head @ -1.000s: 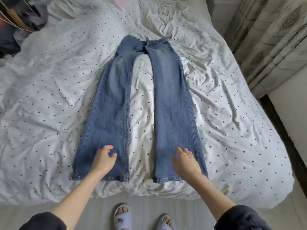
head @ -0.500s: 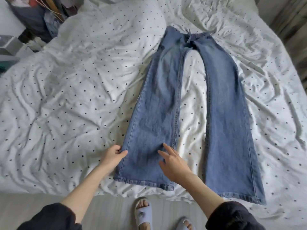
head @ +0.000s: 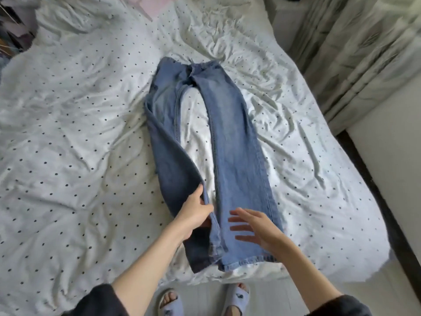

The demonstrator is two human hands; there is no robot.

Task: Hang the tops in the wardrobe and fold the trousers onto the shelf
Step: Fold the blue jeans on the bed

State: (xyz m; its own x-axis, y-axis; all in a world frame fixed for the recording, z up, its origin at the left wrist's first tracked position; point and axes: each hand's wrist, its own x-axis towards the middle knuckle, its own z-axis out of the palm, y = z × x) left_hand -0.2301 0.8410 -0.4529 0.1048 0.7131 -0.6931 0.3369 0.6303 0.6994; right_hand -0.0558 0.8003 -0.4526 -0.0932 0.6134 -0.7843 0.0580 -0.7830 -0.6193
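On the bed (head: 79,137), over its dotted white sheet, blue jeans (head: 237,142) lie with the waistband at the far end. The left hand (head: 196,213) grips the edge of one leg, lifted and turned toward the other. The right hand (head: 255,226) hovers flat above the other leg, fingers (head: 239,228) spread and released.

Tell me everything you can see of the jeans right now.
The jeans are blue faded denim with wide legs, lying on the dotted bedsheet, waistband at the far end, hems near the bed's edge. The right leg lies flat. The left leg is lifted along its outer edge, darker side showing, gripped near the hem by the left hand. The right hand, fingers spread, is over the right leg's lower part.
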